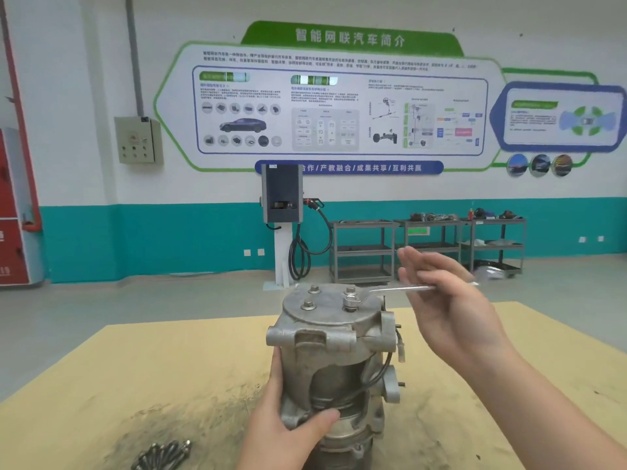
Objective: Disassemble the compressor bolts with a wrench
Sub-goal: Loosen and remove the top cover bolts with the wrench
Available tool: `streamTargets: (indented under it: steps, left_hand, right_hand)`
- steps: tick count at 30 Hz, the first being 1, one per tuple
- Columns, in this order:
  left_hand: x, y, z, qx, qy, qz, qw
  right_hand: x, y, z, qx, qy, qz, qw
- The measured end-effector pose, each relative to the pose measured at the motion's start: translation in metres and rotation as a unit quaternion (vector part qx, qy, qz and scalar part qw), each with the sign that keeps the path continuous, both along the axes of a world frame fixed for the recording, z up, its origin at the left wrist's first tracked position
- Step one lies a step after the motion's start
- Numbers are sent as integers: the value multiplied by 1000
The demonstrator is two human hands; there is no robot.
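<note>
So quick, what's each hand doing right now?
Left hand: gripping the compressor body, fingers curled round it.
Right hand: open, straight fingers against the wrench handle.

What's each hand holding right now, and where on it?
Left hand grips the compressor low on its body. Right hand, fingers straight, presses the wrench at its handle's outer half.

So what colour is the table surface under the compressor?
Pale yellow table, dark grime near the compressor; head view.
</note>
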State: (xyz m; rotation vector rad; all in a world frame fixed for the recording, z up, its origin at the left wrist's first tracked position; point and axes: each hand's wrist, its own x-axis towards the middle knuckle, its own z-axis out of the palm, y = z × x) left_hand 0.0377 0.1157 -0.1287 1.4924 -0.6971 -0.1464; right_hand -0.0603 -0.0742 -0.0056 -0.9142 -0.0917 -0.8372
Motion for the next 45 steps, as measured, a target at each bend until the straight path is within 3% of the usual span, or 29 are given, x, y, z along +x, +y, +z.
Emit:
streamTargets:
  steps: [2,4,7,10,15,17,20,22,24,25,27,28,30,33,36,38,40,42,44,45]
  left_hand:
    - [0,1,-4,-1,4,6,1000]
    - [0,0,-5,-2,13,6,1000]
    - [0,-2,-3,5,11,16,1000]
    - [-1,-10,-11,18,-17,51,998]
    - [-9,-11,-9,32,-27,95,995]
    - [-10,-9,-7,24,-19,87,996]
    - [-11,-7,-3,46,-21,66,997]
    - [-11,-7,-2,38,0,51,998]
    - [-13,-7,0,27,12,50,998]
    - [-14,-7,1,22,16,49,998]
    - [-15,-5,1,7,23,42,999]
    - [-15,-5,0,0,25,39,999]
    - [-15,-4,-3,-9,30,32,999]
    - [-19,-3,-4,-16,29,26,999]
    - [-21,-4,-4,-13,31,32,999]
    - [-19,-5,-4,-7,30,39,999]
    - [-16,-6,-4,2,17,46,999]
    - [-13,-7,-3,10,2,60,998]
    - [-13,-8,-2,26,-9,79,997]
    - [-13,-8,-2,29,-11,82,996]
  right_hand:
    - [-27,24,-6,-95,-13,-38,995]
    - [-44,51,-10,-280,-2,-122,952]
    - [-49,81,-2,-531,6,-202,823]
    - [-30,105,21,-723,83,-222,649]
    - [59,120,43,-825,297,-151,456]
    - [84,112,55,-827,351,-128,420]
    - [98,76,74,-800,431,-114,401]
    - [93,38,77,-735,485,-95,465]
    - [78,5,67,-619,488,-52,613]
    - [71,-6,57,-533,462,-29,708]
    - [55,-9,34,-249,363,35,897]
    - [48,-9,24,-134,278,44,950]
    - [31,-4,9,-42,143,22,989]
    - [-5,24,-3,-96,56,-65,992]
    - [-31,60,-9,-343,50,-180,921]
    - [-35,81,-1,-511,61,-162,842]
    - [-24,97,15,-687,130,-146,700]
    - [3,106,31,-783,205,-153,567]
    - [38,114,42,-824,270,-159,473]
    - [53,117,48,-836,289,-148,444]
